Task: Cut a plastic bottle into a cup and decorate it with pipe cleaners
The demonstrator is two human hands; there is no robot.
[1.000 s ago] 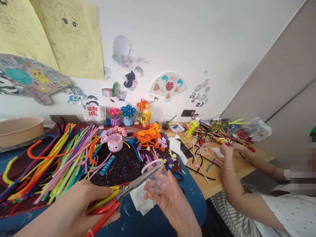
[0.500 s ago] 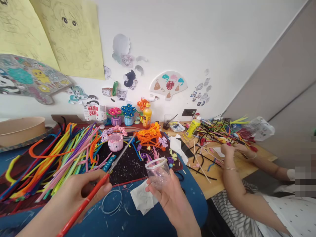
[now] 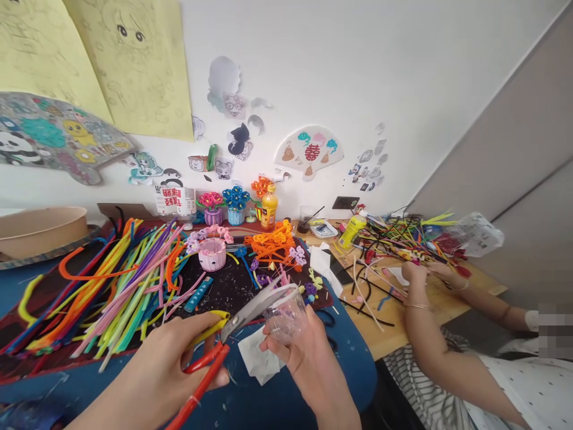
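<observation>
My left hand (image 3: 156, 358) grips a pair of scissors (image 3: 250, 313) with red and yellow handles. The blades are parted and reach to the rim of a clear plastic cup (image 3: 286, 316); whether they have its edge between them I cannot tell. My right hand (image 3: 316, 370) holds the cup, fingers wrapped round its lower part, mouth tilted upward. Just below the cup lies a crumpled white tissue (image 3: 259, 357) on the blue table (image 3: 233, 406). Behind the hands stands a pink striped pot (image 3: 212, 255) with small pink and lilac flowers round it.
Bundled coloured pipe cleaners (image 3: 129, 298) cover the left side. Orange pipe-cleaner flowers (image 3: 273, 242) lie behind the cup, near a yellow-orange bottle (image 3: 269, 209). A small teal packet (image 3: 198, 294) lies on the dark mat. On the right, a co-worker's hands (image 3: 416, 273) work at a wooden table (image 3: 380, 340).
The scissors have opened and turned, so their blades have come from left of the cup to its rim. The coil of clear line on the blue table is now hidden behind my left hand.
</observation>
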